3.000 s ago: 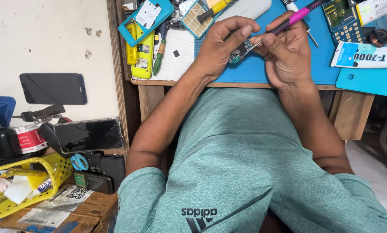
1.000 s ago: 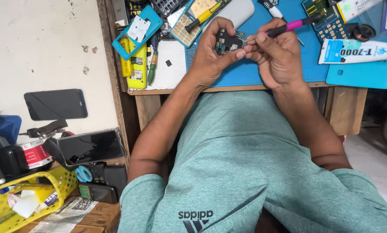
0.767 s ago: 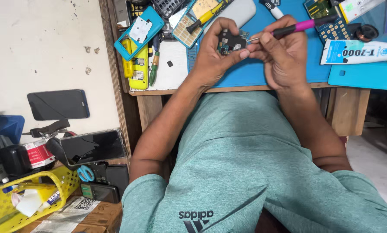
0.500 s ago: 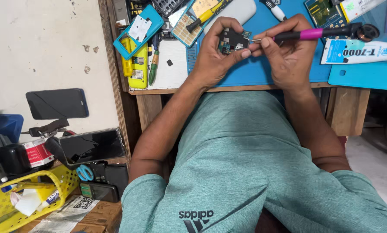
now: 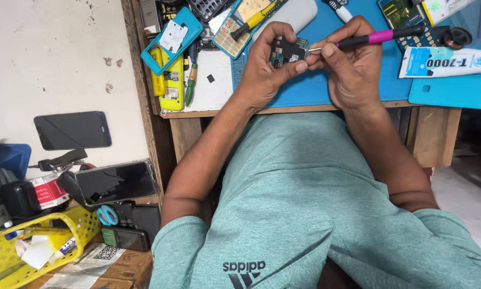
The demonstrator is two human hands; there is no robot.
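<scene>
The left hand (image 5: 264,67) is closed around a small circuit board (image 5: 287,52), held between thumb and fingers just above the blue mat (image 5: 315,91) on the tabletop (image 5: 208,85). The right hand (image 5: 353,67) is clenched in a pen grip on a screwdriver (image 5: 377,37) with a pink and black handle; its metal tip is set against the board's right edge. For sound work, the board should be gripped firmly by its edges and the tip kept square to the fastener, with light pressure applied. To the right, a white glue tube (image 5: 446,60) and a teal case (image 5: 449,92) are noted. To the left, a yellow phone (image 5: 171,85) is seen.
</scene>
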